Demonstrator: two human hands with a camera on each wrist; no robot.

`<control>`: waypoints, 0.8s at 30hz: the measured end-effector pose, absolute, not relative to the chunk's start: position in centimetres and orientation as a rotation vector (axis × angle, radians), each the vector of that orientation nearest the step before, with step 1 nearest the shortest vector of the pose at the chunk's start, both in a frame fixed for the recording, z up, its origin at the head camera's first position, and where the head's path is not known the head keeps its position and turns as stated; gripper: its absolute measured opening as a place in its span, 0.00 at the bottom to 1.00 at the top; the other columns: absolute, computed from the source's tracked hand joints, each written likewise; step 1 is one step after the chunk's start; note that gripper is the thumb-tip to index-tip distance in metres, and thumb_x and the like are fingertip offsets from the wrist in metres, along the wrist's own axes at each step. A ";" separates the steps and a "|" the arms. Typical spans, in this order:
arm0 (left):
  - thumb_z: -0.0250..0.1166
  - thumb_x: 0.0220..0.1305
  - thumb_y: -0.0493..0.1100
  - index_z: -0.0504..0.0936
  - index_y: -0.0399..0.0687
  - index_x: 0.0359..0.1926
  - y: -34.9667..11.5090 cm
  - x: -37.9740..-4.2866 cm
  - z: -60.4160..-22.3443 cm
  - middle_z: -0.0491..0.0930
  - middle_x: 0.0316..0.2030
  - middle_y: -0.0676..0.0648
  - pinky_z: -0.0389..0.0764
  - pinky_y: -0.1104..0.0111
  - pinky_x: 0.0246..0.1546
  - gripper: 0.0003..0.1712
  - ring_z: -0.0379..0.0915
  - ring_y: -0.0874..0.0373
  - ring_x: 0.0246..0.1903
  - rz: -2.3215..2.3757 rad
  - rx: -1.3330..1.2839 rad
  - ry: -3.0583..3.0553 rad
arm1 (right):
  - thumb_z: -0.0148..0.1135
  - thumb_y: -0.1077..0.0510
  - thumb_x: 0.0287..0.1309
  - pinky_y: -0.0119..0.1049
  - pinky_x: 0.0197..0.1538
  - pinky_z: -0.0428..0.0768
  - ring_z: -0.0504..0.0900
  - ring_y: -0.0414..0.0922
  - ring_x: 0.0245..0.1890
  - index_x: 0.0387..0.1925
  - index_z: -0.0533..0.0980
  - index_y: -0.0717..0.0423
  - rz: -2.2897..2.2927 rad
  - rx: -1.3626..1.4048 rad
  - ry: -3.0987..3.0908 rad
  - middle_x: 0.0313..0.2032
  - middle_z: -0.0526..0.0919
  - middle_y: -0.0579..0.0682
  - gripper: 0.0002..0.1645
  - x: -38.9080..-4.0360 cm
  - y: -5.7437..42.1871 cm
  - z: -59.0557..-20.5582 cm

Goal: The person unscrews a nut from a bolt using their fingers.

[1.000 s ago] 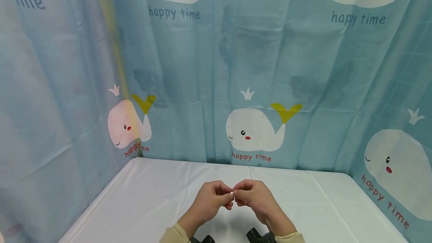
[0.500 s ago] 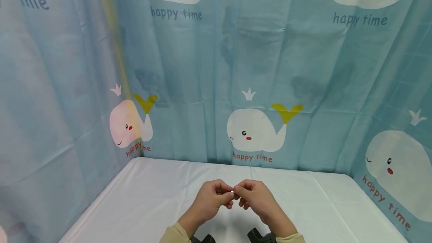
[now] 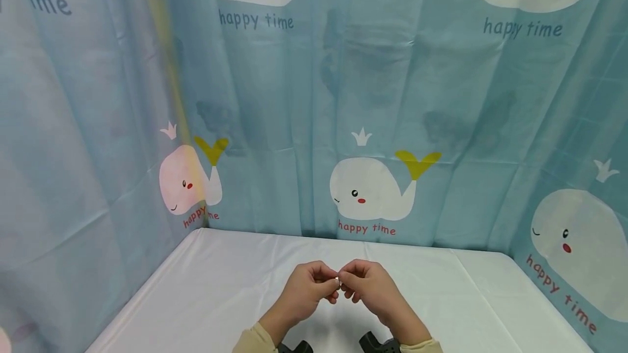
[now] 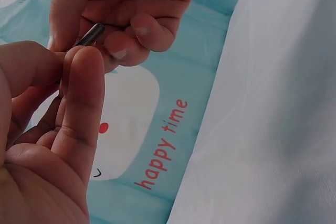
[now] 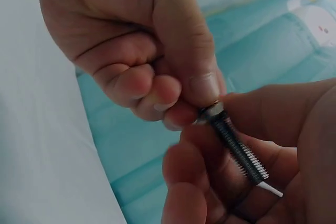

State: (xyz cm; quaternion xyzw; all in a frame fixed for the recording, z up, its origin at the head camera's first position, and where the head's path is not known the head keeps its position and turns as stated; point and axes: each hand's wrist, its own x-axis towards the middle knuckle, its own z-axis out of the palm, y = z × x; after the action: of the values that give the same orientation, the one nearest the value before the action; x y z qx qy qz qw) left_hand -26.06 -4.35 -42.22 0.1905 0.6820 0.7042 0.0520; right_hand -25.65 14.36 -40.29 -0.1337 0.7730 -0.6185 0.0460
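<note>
Over the table, my left hand [image 3: 305, 290] and right hand [image 3: 371, 288] meet at the fingertips. Between them is a small metal bolt [image 5: 239, 148] with a dark threaded shank and a shiny nut [image 5: 214, 110] around it. The left thumb and finger pinch the bolt at its head end, which they hide. My right thumb and finger pinch at the nut, while the shank slants across the right palm in the right wrist view. In the left wrist view, the bolt's threaded tip shows just beyond the left fingertips. The other fingers of both hands are curled.
A white-covered table [image 3: 221, 277] lies under the hands. Behind and at both sides hangs a blue curtain [image 3: 265, 97] with printed whales. Black devices [image 3: 378, 343] are worn at the wrists, by the tan sleeves [image 3: 256, 339].
The right fingers have shifted slightly at the nut, spreading a little and then drawing back in. My left hand has stayed in place.
</note>
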 end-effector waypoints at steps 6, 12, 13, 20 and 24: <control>0.68 0.64 0.33 0.83 0.36 0.39 -4.5 -26.2 -42.2 0.83 0.31 0.39 0.85 0.62 0.33 0.04 0.81 0.54 0.26 2.140 0.583 2.094 | 0.67 0.57 0.60 0.41 0.31 0.80 0.81 0.50 0.33 0.45 0.80 0.60 -1.896 -0.389 2.388 0.38 0.82 0.53 0.14 -25.5 14.2 -39.8; 0.68 0.63 0.33 0.83 0.37 0.38 -4.5 -26.1 -42.2 0.84 0.32 0.41 0.85 0.62 0.33 0.03 0.81 0.54 0.26 2.124 0.558 2.113 | 0.61 0.51 0.68 0.38 0.28 0.79 0.79 0.48 0.26 0.37 0.82 0.60 -1.865 -0.375 2.400 0.28 0.82 0.53 0.15 -25.3 14.1 -39.8; 0.68 0.63 0.33 0.84 0.37 0.38 -4.5 -26.1 -42.2 0.84 0.32 0.40 0.85 0.62 0.33 0.03 0.81 0.54 0.26 2.125 0.558 2.114 | 0.61 0.52 0.68 0.38 0.28 0.79 0.79 0.48 0.26 0.36 0.82 0.60 -1.863 -0.378 2.405 0.28 0.82 0.52 0.14 -25.3 14.0 -39.9; 0.68 0.64 0.33 0.83 0.38 0.38 -4.5 -26.3 -42.3 0.83 0.31 0.40 0.85 0.62 0.34 0.03 0.81 0.53 0.26 2.122 0.575 2.121 | 0.66 0.57 0.61 0.41 0.31 0.80 0.80 0.50 0.32 0.43 0.81 0.60 -1.897 -0.352 2.419 0.37 0.82 0.53 0.12 -25.3 14.1 -39.6; 0.68 0.63 0.32 0.83 0.37 0.38 -4.4 -26.3 -42.3 0.84 0.32 0.40 0.85 0.62 0.33 0.03 0.81 0.53 0.26 2.125 0.574 2.120 | 0.61 0.52 0.68 0.38 0.29 0.79 0.80 0.48 0.28 0.40 0.81 0.60 -1.881 -0.343 2.406 0.32 0.82 0.53 0.14 -25.2 14.1 -39.7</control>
State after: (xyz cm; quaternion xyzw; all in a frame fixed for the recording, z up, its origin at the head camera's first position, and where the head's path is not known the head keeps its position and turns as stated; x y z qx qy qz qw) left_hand -26.27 -4.45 -42.30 0.1878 0.6930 0.6948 0.0426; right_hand -25.24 14.12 -39.67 -0.1115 0.7824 -0.6118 0.0341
